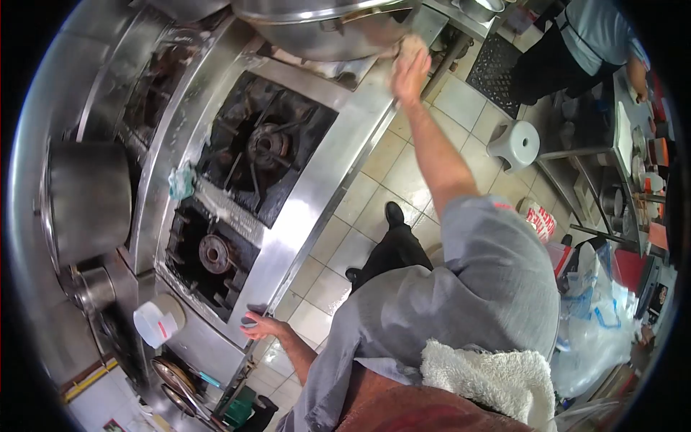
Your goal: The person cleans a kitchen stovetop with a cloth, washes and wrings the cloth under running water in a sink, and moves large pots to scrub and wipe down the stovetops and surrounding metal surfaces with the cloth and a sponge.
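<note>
Stainless steel spreads beneath my hands: a wide silver gas range [313, 162] slants across the left of my view, clock hours counted from the middle of what I see. At one o'clock my right hand [410, 74] reaches over its front strip, fingers close together and bent onto a crumpled pale beige wad [412, 47]. I grip this just beside a broad, round, shiny metal pot [306, 36] at twelve. Blur hides whether the wad is cloth or sponge, and whether my fingertips touch the pot.

At seven o'clock my left hand [265, 327] lies by the range's front edge, fingers loosely curled, thumb apart from them, gripping nothing that I can see. I cannot tell how firmly it touches the steel.

A black cast-iron burner [266, 144] sits between ten and eleven; a smaller rusty-brown round burner [214, 254] is near half past eight. Between them, at the back, lies a crumpled pale turquoise cloth [181, 181]. A white round plastic tub [159, 321] stands at eight. At five, a cream terry towel [489, 381] hangs over my grey sleeve [497, 245].
</note>
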Action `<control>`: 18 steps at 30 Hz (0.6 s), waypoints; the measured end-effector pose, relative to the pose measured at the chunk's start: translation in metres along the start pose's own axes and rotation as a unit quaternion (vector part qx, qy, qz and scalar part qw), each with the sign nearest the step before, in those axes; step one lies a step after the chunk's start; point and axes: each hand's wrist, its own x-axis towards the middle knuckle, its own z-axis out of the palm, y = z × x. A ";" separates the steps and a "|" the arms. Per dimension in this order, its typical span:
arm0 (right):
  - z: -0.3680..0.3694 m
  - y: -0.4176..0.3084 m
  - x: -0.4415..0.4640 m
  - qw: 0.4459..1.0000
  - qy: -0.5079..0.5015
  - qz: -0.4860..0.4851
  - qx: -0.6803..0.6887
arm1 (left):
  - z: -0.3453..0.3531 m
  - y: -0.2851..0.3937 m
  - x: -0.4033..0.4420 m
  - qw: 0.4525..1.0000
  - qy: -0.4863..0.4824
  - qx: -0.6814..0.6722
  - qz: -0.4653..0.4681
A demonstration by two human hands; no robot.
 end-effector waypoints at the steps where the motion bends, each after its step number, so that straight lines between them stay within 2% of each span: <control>1: 0.005 0.019 0.035 1.000 0.022 -0.007 0.006 | 0.002 0.011 -0.005 1.000 -0.011 0.026 0.012; 2: 0.006 0.036 0.065 0.999 0.044 -0.013 0.011 | 0.006 0.019 -0.010 0.999 -0.009 0.033 0.021; 4: -0.002 0.053 0.114 0.996 0.056 0.076 -0.008 | 0.014 0.028 -0.016 0.999 -0.017 0.041 -0.020; 6: -0.016 0.108 0.157 0.990 0.023 0.109 0.082 | 0.013 0.025 -0.009 0.997 -0.022 0.067 -0.015; 7: -0.005 0.148 0.163 0.972 0.119 0.142 0.145 | 0.014 0.019 -0.006 0.995 -0.039 0.090 -0.032; 8: -0.009 0.164 0.160 0.969 0.127 0.153 0.145 | 0.015 0.021 -0.002 0.991 -0.053 0.112 -0.048; 9: -0.014 0.175 0.153 0.924 0.112 0.198 0.307 | 0.014 0.032 -0.006 0.992 -0.050 0.113 -0.036; 10: -0.016 0.185 0.147 0.851 0.096 0.233 0.460 | 0.010 0.039 -0.013 0.991 -0.064 0.099 -0.069; 11: -0.013 0.199 0.142 0.839 0.078 0.265 0.468 | 0.008 0.048 -0.017 0.988 -0.077 0.086 -0.101; 12: -0.008 0.206 0.137 0.836 0.088 0.270 0.470 | 0.008 0.041 -0.012 0.989 -0.075 0.086 -0.090; 14: 0.012 0.212 0.129 0.806 0.006 0.326 0.494 | 0.011 0.001 0.013 0.981 -0.154 0.119 -0.008; 15: 0.040 0.241 0.110 0.897 -0.025 0.312 0.314 | 0.011 0.006 0.011 0.977 -0.161 0.141 -0.012; 16: 0.070 0.270 0.085 0.949 -0.058 0.287 0.119 | 0.011 0.015 0.004 0.977 -0.158 0.144 -0.003; 18: 0.083 0.224 0.007 0.995 0.022 0.099 0.022 | 0.010 0.050 -0.019 0.986 -0.126 0.015 -0.106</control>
